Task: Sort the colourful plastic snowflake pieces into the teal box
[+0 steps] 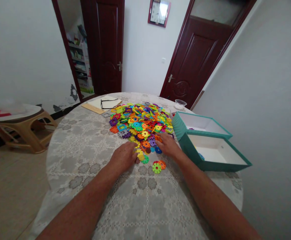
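As a heap of colorful notched pieces (140, 121) lay on a cloth-covered table (85, 146), the left hand (125, 155) and right hand (167, 143) rested at its near edge, apparently handling loose pieces (whether either pinched one could not be told); the next move seemed to call for a light touch.

the light is soft, glare whitens the clock (159, 13), edges stretch.
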A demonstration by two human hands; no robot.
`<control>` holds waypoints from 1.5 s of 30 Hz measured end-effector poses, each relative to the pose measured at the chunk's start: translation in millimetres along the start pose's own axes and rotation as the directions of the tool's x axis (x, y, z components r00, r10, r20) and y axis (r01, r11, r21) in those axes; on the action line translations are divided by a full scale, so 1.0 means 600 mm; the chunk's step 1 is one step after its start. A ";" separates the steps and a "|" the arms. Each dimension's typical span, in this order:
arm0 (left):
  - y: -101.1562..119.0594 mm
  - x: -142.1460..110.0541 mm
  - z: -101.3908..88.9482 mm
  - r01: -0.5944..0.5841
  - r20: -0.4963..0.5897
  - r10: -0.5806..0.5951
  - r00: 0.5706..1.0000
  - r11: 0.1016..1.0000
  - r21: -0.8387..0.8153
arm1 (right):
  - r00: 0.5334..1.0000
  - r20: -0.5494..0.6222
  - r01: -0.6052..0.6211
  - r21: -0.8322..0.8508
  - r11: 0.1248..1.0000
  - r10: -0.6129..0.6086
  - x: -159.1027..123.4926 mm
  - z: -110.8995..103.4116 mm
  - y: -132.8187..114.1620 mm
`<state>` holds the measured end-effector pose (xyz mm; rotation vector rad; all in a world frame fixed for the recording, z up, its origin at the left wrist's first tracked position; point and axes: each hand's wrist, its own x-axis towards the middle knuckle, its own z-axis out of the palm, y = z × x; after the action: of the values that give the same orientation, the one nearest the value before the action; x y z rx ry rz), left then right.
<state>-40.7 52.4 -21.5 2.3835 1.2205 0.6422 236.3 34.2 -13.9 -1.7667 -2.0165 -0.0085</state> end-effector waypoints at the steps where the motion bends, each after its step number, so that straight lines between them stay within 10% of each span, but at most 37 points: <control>1: -0.001 0.000 0.000 0.000 0.003 0.000 1.000 1.000 0.002 | 1.000 0.010 0.000 -0.004 1.000 0.000 0.007 0.011 -0.001; 8: -0.001 -0.002 -0.001 -0.003 0.032 0.001 0.999 0.997 0.080 | 0.996 0.089 -0.005 -0.060 0.998 0.011 0.013 0.039 -0.021; 16: 0.010 -0.006 -0.008 -0.050 0.103 0.041 0.994 0.996 0.081 | 0.957 0.183 0.192 0.176 0.966 -0.223 -0.058 -0.014 -0.051; 29: 0.032 -0.014 -0.011 -0.128 0.147 0.126 0.981 0.992 0.005 | 0.975 0.184 -0.215 0.648 0.731 0.124 -0.100 -0.027 -0.024; 36: 0.040 -0.012 -0.014 -0.156 0.069 0.160 0.985 0.986 -0.055 | 0.987 0.111 -0.156 0.560 0.814 0.114 -0.105 -0.040 -0.028; 45: 0.056 -0.014 -0.015 -0.256 0.033 0.272 0.962 0.935 -0.244 | 0.975 0.124 0.125 0.388 0.913 -0.186 -0.110 -0.030 -0.056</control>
<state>-28.1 28.5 1.6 2.3601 0.7524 0.7388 215.3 -39.2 -10.2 -1.3973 -2.0932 0.4564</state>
